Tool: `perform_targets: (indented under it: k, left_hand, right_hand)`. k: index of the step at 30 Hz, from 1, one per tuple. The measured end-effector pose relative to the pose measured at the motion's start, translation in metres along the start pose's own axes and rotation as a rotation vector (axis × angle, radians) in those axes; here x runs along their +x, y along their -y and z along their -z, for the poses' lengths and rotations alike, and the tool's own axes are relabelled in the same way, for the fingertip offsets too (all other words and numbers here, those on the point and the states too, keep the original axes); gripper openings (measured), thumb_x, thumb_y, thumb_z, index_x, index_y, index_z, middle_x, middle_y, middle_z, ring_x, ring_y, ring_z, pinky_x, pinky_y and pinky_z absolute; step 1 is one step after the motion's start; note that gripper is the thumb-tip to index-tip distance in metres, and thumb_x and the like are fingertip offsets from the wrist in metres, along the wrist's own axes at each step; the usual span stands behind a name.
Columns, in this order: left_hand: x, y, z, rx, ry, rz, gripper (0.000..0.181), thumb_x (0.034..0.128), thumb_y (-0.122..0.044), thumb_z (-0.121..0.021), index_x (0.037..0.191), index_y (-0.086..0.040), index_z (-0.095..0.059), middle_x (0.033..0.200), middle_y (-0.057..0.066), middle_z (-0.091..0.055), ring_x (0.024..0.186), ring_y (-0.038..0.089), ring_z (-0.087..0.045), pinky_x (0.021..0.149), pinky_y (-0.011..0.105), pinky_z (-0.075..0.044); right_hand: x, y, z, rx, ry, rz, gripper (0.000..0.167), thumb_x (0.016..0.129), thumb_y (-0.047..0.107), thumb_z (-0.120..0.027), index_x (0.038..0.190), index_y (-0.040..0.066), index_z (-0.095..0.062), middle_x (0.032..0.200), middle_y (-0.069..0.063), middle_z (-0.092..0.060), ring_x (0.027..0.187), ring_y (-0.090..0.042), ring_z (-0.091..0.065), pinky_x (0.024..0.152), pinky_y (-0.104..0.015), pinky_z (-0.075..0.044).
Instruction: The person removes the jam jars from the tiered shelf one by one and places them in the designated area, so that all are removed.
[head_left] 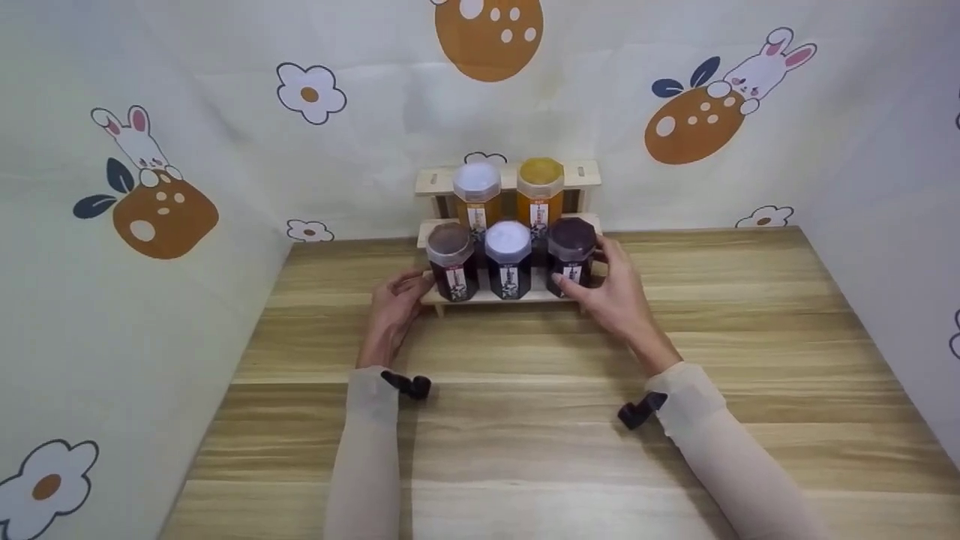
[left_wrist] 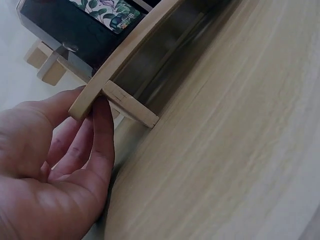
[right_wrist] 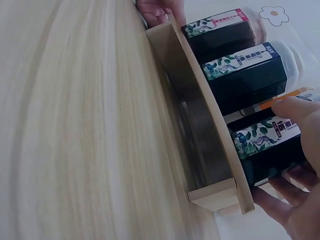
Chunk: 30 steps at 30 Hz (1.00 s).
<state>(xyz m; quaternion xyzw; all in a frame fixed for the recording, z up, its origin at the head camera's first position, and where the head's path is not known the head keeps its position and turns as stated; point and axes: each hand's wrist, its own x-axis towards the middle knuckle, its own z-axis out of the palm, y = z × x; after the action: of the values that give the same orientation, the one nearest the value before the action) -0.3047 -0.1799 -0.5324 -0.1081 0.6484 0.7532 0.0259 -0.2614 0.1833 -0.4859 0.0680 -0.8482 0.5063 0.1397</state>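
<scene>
A stepped wooden rack (head_left: 433, 181) holds several jars with labels. At its lower left end, my left hand (head_left: 394, 304) grips the shelf, thumb above and fingers underneath in the left wrist view. My right hand (head_left: 621, 294) holds the dark-lidded jar (head_left: 571, 244) on the right of the lowest step, with the thumb across its front. That jar's base meets the shelf in the right wrist view. Beside it stand a white-lidded dark jar (head_left: 508, 262) and a brown-lidded jar (head_left: 452, 262). Behind are two amber jars, one with a white lid (head_left: 477, 178), one with a yellow lid (head_left: 541, 172).
The rack stands on a wood-grain table (head_left: 517, 420), close to the back wall. Pale sheets (head_left: 375, 150) printed with rabbits, oranges and flowers surround the table at the back and both sides. A black wrist camera (head_left: 411, 386) sits on the left sleeve, another (head_left: 641, 411) on the right.
</scene>
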Motion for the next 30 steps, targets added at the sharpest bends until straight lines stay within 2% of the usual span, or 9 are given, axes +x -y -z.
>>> perform_targets:
  k: [4,6,12,18,24,30]
  left_hand:
    - [0.001,0.002,-0.004,-0.024,0.012,0.004,0.042,0.0992,-0.015,-0.081,0.136,0.000,-0.068,0.120,0.007,-0.078,0.106,0.013,-0.071,0.084,0.022,-0.060]
    - [0.002,0.003,-0.005,-0.037,0.010,0.006,0.042,0.0993,-0.015,-0.081,0.135,0.001,-0.068,0.119,0.006,-0.078,0.106,0.014,-0.072,0.086,0.023,-0.060]
    - [0.001,0.001,-0.004,-0.032,0.006,0.012,0.044,0.0992,-0.016,-0.081,0.138,0.001,-0.067,0.115,0.004,-0.077,0.100,0.014,-0.070,0.082,0.030,-0.063]
    - [0.000,-0.001,-0.005,-0.021,0.002,0.008,0.043,0.0994,-0.016,-0.080,0.137,0.001,-0.066,0.116,0.006,-0.075,0.098,0.014,-0.070,0.081,0.032,-0.063]
    - [-0.001,-0.001,-0.004,-0.032,0.009,-0.007,0.039,0.1002,-0.012,-0.078,0.134,0.002,-0.065,0.108,0.003,-0.076,0.095,0.013,-0.069,0.080,0.032,-0.064]
    - [-0.003,0.000,-0.001,0.016,0.016,-0.015,0.038,0.1005,-0.016,-0.079,0.134,-0.002,-0.067,0.111,0.006,-0.078,0.094,0.014,-0.070,0.082,0.031,-0.063]
  right_hand:
    - [-0.001,-0.002,0.006,-0.008,-0.009,-0.014,0.089,0.083,0.038,-0.096,0.154,0.008,-0.052,0.149,-0.013,-0.060,0.139,-0.035,-0.057,0.124,-0.060,-0.041]
    - [-0.002,-0.004,0.010,-0.004,-0.010,-0.015,0.088,0.083,0.037,-0.097,0.153,0.008,-0.053,0.148,-0.013,-0.060,0.137,-0.035,-0.057,0.121,-0.060,-0.045]
    - [-0.003,-0.015,0.028,0.003,-0.061,0.003,0.082,0.082,0.030,-0.098,0.149,0.007,-0.057,0.143,-0.015,-0.064,0.132,-0.038,-0.061,0.113,-0.057,-0.053]
    - [-0.002,-0.030,0.053,0.041,-0.123,-0.054,0.076,0.084,0.026,-0.096,0.146,0.005,-0.058,0.143,-0.016,-0.063,0.133,-0.038,-0.062,0.109,-0.055,-0.057]
    - [0.003,-0.042,0.069,0.039,-0.152,-0.135,0.083,0.085,0.024,-0.095,0.153,0.004,-0.052,0.153,-0.019,-0.057,0.141,-0.041,-0.057,0.117,-0.056,-0.051]
    - [0.016,-0.057,0.070,0.003,-0.092,-0.163,0.090,0.086,0.018,-0.093,0.159,0.000,-0.043,0.158,-0.024,-0.053,0.146,-0.046,-0.053,0.122,-0.059,-0.045]
